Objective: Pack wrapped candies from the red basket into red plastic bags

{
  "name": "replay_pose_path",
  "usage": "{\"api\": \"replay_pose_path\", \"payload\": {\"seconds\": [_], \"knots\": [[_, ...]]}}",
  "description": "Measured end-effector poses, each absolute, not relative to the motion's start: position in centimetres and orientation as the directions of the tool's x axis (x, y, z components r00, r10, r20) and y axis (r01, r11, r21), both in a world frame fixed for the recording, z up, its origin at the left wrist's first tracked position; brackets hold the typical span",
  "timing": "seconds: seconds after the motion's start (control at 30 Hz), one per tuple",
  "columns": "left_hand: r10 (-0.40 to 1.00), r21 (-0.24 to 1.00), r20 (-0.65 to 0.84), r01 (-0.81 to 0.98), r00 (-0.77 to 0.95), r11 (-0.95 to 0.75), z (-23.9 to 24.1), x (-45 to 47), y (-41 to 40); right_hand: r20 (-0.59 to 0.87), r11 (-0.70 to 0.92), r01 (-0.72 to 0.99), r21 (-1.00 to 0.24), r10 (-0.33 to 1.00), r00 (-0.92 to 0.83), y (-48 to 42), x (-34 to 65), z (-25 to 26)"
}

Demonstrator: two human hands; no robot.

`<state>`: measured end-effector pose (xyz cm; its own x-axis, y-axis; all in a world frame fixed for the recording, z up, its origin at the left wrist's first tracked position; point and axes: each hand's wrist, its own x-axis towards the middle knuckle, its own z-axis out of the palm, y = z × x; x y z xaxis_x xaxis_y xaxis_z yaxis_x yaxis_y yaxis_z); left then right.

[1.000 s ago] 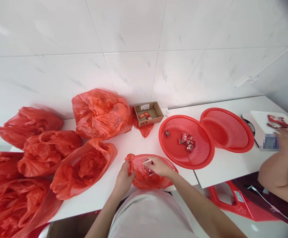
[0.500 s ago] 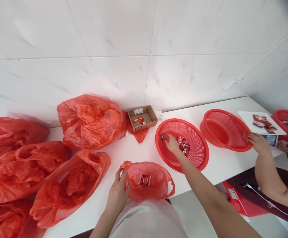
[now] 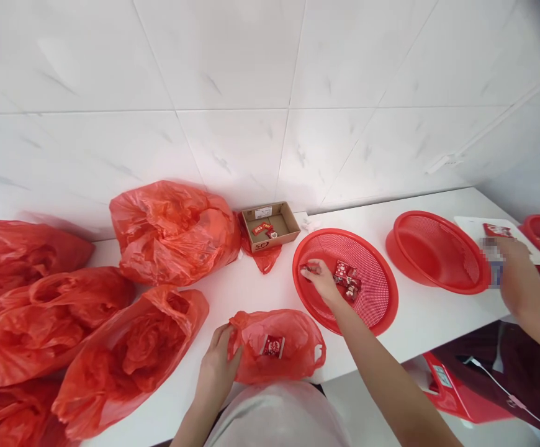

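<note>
While my left hand (image 3: 216, 361) pinches the edge of the open bag (image 3: 295, 332) on the counter (image 3: 249, 287), a red packet (image 3: 274, 346) lying inside it, my right hand (image 3: 319, 277) pinches a small packet (image 3: 312, 269) in the basket (image 3: 375, 282), near other packets (image 3: 348, 279).

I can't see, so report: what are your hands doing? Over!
Left hand holding open red bag by its edge. Right hand inside red basket, pinching small packet. Nothing visibly in the way.
</note>
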<state>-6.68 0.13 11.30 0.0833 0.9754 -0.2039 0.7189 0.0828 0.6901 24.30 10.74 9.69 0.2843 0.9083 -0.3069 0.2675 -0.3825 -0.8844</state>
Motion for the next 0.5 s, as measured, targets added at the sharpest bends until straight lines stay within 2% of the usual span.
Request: {"api": "replay_pose_path", "payload": {"seconds": [0.17,0.3,0.37,0.43,0.5], "knots": [[0.978,0.732,-0.204,0.669,0.035,0.129,11.8,-6.6,0.3,-0.372,-0.37,-0.032,-0.928,0.926,0.062,5.6,20.1,14.4],[0.969,0.747,-0.247,0.639,0.014,0.181,12.6,-6.5,0.0,-0.471,-0.464,-0.351,-0.813,0.879,-0.072,2.8,16.7,15.9],[0.968,0.767,-0.25,0.615,0.027,0.181,13.0,-6.4,-0.4,-0.492,-0.514,-0.321,-0.796,0.857,-0.151,1.8,15.4,15.7],[0.969,0.796,-0.244,0.578,0.041,0.176,13.4,-6.3,-0.8,-0.469,-0.497,-0.124,-0.859,0.86,-0.201,0.8,14.5,14.9],[0.971,0.819,-0.237,0.546,0.043,0.176,13.7,-6.3,-1.2,-0.423,-0.409,0.111,-0.906,0.886,-0.19,-0.1,14.0,13.7]]}}
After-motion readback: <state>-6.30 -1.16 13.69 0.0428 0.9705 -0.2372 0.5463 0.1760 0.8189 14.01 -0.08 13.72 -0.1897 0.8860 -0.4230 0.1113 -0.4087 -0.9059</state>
